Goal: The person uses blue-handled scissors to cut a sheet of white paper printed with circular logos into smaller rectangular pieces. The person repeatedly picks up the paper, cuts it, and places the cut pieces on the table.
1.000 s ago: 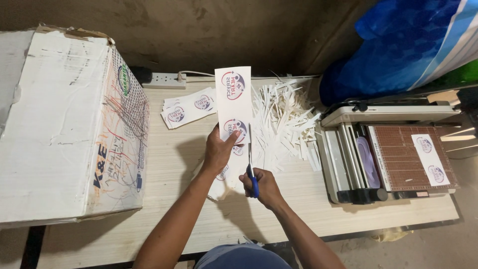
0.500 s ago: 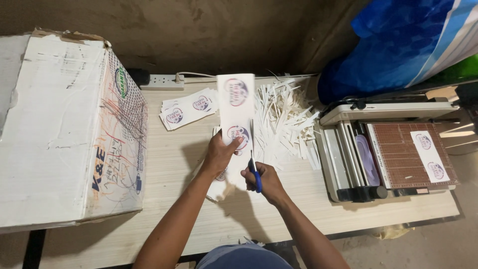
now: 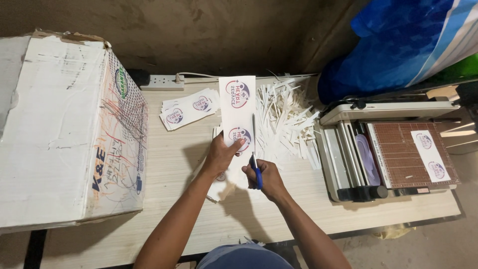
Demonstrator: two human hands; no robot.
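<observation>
My left hand (image 3: 220,155) grips the lower end of a white paper strip (image 3: 238,102) printed with two round emblems, held upright over the wooden table (image 3: 179,199). My right hand (image 3: 265,178) holds blue-handled scissors (image 3: 256,164), whose blades run up along the strip's right edge. A pile of thin white paper offcuts (image 3: 286,124) lies just right of the strip. A stack of cut emblem sheets (image 3: 189,108) rests to the upper left of my hands.
A large worn white cardboard box (image 3: 69,129) fills the table's left side. A paper trimmer (image 3: 393,154) with one printed strip on it sits at the right. A power strip (image 3: 160,80) lies by the wall. Blue plastic-wrapped material (image 3: 393,45) stands at the back right.
The scissors have worked further up the strip's right edge, and both hands with the strip have shifted slightly to the right.
</observation>
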